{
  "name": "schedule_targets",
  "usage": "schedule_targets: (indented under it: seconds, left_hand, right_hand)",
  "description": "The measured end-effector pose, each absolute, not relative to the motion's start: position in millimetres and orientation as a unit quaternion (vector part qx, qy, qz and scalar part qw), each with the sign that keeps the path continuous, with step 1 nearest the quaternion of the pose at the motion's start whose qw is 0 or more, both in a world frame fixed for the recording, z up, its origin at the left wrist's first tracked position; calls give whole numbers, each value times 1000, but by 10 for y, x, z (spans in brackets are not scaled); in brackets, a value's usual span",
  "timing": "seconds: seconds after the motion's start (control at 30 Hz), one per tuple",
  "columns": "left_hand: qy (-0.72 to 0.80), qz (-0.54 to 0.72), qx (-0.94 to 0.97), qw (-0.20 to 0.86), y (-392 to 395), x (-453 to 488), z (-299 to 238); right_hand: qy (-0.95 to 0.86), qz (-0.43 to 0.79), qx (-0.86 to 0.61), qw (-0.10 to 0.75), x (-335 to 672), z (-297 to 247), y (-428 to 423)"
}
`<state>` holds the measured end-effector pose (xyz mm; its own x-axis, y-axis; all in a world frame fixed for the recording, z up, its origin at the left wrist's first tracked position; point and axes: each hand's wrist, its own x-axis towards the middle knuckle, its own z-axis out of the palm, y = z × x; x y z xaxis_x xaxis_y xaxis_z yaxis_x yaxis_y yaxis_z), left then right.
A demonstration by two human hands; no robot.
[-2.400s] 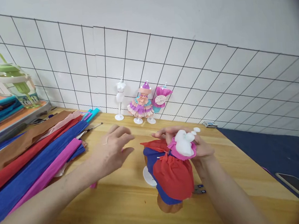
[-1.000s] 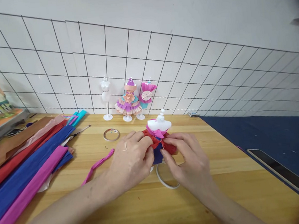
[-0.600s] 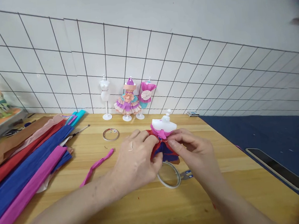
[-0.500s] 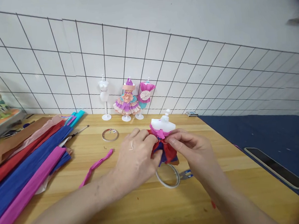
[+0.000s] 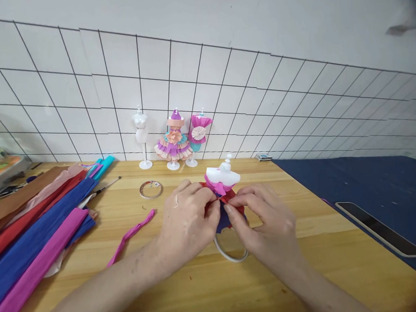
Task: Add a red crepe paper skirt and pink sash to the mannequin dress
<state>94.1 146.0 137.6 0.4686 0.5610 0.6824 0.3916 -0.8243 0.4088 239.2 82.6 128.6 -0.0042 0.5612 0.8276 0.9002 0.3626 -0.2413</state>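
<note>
Head view: I see the left hand [image 5: 186, 218] and right hand [image 5: 268, 218] pinching the red skirt [image 5: 230, 194] at the form's [image 5: 222, 175] waist, over the table [image 5: 151, 297]; probably light, soft, tearable, best held by its gathers.

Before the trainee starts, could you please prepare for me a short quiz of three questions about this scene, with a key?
1. How many mannequins stand by the wall?
2. True or false: the left hand and the right hand both touch the dress on the nearest mannequin.
3. Choose one: the thin strip on the table, beside the left forearm, is (a) green, (b) pink, (c) white.

Key: 1. Three. 2. True; the fingers of both pinch it near the waist. 3. b.
</note>
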Motion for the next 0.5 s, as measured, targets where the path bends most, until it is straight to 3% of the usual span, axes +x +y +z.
schedule_targets:
  seconds: [0.2, 0.5]
  left_hand:
    - [271, 437, 846, 140, 1441, 941, 1348]
    - [321, 442, 774, 320, 1441, 958, 1365]
  right_hand:
    - [-659, -17, -536, 527, 2379, 1338, 876]
    - [-635, -42, -548, 542, 2316, 1280, 914]
